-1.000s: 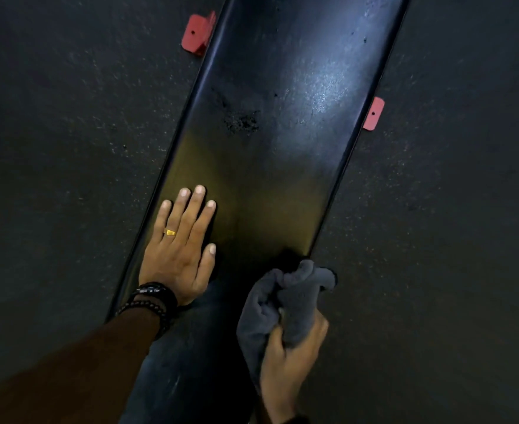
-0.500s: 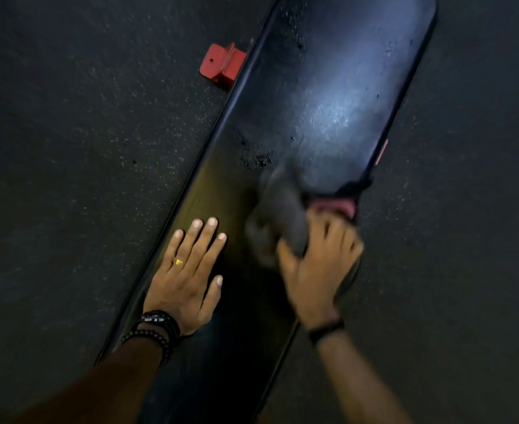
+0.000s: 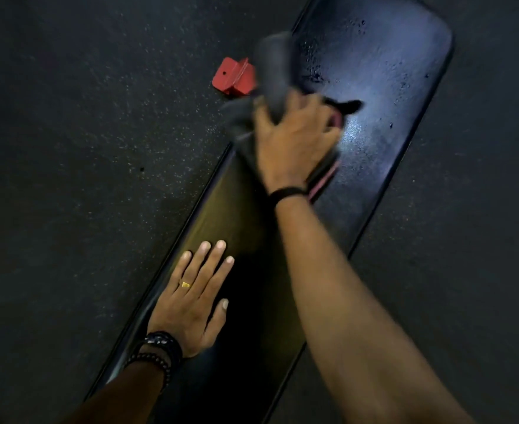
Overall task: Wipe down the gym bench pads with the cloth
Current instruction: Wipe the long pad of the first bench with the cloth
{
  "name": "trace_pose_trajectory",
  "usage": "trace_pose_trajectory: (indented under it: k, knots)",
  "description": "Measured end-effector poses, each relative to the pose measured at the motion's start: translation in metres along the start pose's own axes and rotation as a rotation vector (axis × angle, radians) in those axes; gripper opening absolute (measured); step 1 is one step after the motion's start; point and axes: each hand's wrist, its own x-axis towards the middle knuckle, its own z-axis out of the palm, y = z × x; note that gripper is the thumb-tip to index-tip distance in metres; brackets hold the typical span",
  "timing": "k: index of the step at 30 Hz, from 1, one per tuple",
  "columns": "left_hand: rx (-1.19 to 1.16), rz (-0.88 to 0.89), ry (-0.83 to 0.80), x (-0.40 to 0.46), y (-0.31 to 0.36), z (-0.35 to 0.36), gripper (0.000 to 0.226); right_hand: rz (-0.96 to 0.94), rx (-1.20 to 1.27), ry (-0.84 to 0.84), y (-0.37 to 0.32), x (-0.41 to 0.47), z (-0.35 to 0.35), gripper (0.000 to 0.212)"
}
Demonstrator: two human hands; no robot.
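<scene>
A long black bench pad (image 3: 383,96) runs diagonally from the bottom left to the top right, glossy and speckled with droplets at its far end. My right hand (image 3: 295,142) is closed on a dark grey cloth (image 3: 275,68) and presses it against the pad's left edge, far up the bench. The cloth is motion-blurred and bunched above my fingers. My left hand (image 3: 193,298) lies flat on the near part of the pad with fingers spread, holding nothing; it wears a gold ring and dark bead bracelets.
A red metal bracket (image 3: 233,76) of the bench frame sticks out on the left, beside the cloth. Dark speckled rubber floor (image 3: 83,148) surrounds the bench on both sides.
My right hand has swept the cloth from the near right edge up the pad and across to its left edge. The left hand stays planted. The view has shifted toward the far end.
</scene>
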Motion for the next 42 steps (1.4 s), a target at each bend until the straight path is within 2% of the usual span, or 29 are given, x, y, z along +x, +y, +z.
trace_pose_trajectory:
  k: [3,5,7,9,11,12,13,14,17,19,21,23,26,28,30,33,36,39,42]
  knots:
    - [0.014,0.006,0.003,0.0,-0.001,0.001,0.057,-0.536,0.055,-0.236,-0.001,-0.09,-0.023,0.054]
    - [0.037,0.018,0.014,0.0,-0.002,0.002,0.052,-0.609,0.131,-0.291,0.046,-0.124,-0.039,0.055]
    - [0.019,0.011,-0.008,0.0,-0.001,0.002,0.056,-0.439,0.095,-0.231,0.103,-0.124,-0.048,0.053]
    - [-0.004,0.003,-0.014,0.0,-0.001,0.0,0.066,-0.069,0.044,-0.09,0.139,-0.095,-0.045,0.05]
    - [0.004,0.008,-0.011,0.0,-0.001,0.0,0.068,0.293,0.002,0.033,0.129,-0.044,-0.035,0.056]
    - [0.002,0.01,-0.016,0.0,-0.001,0.001,0.068,0.388,-0.032,0.067,0.11,-0.02,-0.027,0.06]
    - [-0.002,0.011,-0.019,0.0,-0.001,0.001,0.068,0.401,-0.048,0.061,0.085,-0.003,-0.02,0.061]
    - [-0.006,0.009,-0.022,-0.001,-0.001,0.001,0.068,0.333,-0.035,0.055,0.06,0.006,-0.013,0.058]
    - [0.005,0.007,-0.007,0.0,-0.001,0.0,0.067,-0.161,0.074,-0.019,0.008,-0.028,-0.009,0.052]
    - [0.02,0.018,0.002,0.0,-0.001,0.001,0.062,-0.465,0.112,-0.151,0.02,-0.081,-0.021,0.056]
    - [0.01,0.02,0.014,0.001,-0.002,0.001,0.056,-0.581,0.134,-0.233,0.064,-0.119,-0.037,0.055]
    - [-0.02,0.004,0.002,0.001,0.0,0.0,0.057,-0.453,0.114,-0.244,0.115,-0.132,-0.049,0.05]
    - [-0.045,0.001,0.0,0.0,-0.001,-0.002,0.061,0.01,0.105,-0.067,0.153,-0.09,-0.042,0.043]
    - [-0.034,0.003,0.001,0.001,-0.001,-0.001,0.064,0.343,0.138,0.07,0.153,-0.026,-0.029,0.054]
    - [-0.027,0.0,0.004,0.0,-0.001,-0.002,0.065,0.531,0.219,0.101,0.148,0.027,-0.019,0.061]
    - [-0.01,0.0,0.013,0.001,0.001,-0.001,0.065,0.411,0.235,0.115,0.146,0.006,-0.025,0.06]
    - [-0.014,0.0,0.003,0.0,0.0,-0.003,0.066,0.258,0.333,0.045,0.145,-0.124,-0.043,0.057]
    - [-0.016,0.001,0.006,0.001,0.001,-0.002,0.065,0.418,0.473,-0.061,0.135,-0.239,-0.059,0.051]
    - [-0.022,0.0,0.01,0.001,0.0,-0.002,0.066,0.494,0.527,-0.013,0.132,-0.225,-0.054,0.045]
